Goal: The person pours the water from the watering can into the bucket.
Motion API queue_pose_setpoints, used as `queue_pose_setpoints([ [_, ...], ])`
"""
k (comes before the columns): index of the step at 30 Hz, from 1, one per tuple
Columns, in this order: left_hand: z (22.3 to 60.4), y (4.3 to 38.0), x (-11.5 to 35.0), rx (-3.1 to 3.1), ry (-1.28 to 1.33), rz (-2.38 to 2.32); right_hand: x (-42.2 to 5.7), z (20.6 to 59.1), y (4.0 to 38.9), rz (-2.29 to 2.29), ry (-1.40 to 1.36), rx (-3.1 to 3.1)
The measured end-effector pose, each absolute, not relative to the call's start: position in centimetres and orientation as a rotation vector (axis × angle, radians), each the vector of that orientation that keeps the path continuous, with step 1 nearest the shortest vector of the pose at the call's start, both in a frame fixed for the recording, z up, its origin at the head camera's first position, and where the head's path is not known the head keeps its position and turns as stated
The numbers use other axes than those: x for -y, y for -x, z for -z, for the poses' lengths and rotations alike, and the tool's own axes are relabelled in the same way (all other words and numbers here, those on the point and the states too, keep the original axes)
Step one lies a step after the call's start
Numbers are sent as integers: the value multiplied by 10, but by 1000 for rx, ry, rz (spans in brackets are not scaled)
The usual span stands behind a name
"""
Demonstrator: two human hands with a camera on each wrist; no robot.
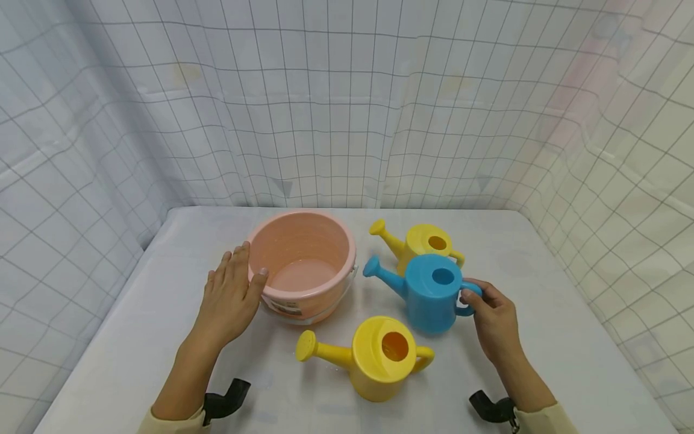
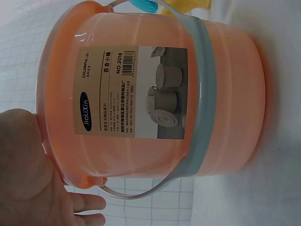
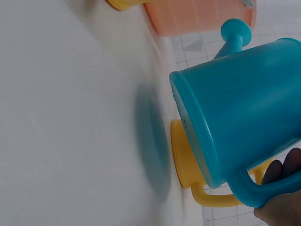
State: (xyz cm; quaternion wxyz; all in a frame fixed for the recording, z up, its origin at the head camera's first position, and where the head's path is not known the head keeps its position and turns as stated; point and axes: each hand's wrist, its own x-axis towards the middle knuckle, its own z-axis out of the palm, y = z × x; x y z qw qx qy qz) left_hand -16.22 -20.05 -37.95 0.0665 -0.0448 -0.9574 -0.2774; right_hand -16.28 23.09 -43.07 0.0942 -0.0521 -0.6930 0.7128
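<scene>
Fingers straight, the left hand (image 1: 230, 295) is touching a pink bucket (image 1: 327, 299); only its wrist view is showing the label (image 2: 129, 92) legibly. A near yellow can (image 1: 376, 377) and far yellow can (image 1: 417, 240) are standing rightward. A blue watering can (image 1: 431, 301) is hanging above the table (image 3: 70, 141), only the right wrist view showing this — the right hand (image 1: 497, 325) gripping its handle (image 3: 249, 189).

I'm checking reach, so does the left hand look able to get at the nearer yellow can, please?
Probably yes: the left hand, beside the bucket, grips nothing, with bare table toward the nearer yellow can.
</scene>
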Motion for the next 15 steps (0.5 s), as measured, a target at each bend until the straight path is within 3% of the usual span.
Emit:
queue_pose_setpoints([
  [15, 379, 162, 200, 2885, 132, 844, -228, 441, 162, -2104, 168, 2120],
])
